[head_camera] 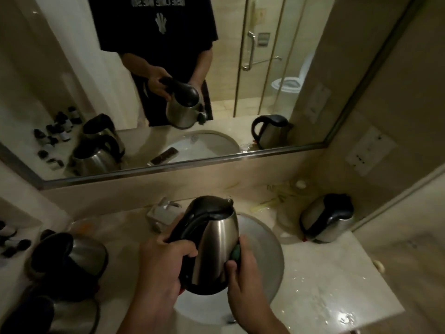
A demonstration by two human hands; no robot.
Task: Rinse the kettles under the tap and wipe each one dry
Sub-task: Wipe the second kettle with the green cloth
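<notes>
Both hands [166, 266] around tilted kettle [214, 242]

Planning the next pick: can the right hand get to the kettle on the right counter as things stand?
Probably not yet. The right hand is pressing a green cloth against the held kettle over the sink. The counter path to the right kettle looks unobstructed once it lets go.

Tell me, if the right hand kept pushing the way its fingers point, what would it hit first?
Nothing new: the right hand already presses a dark green pad against the steel kettle held over the sink. The kettle's side is the first thing in its way.
</notes>
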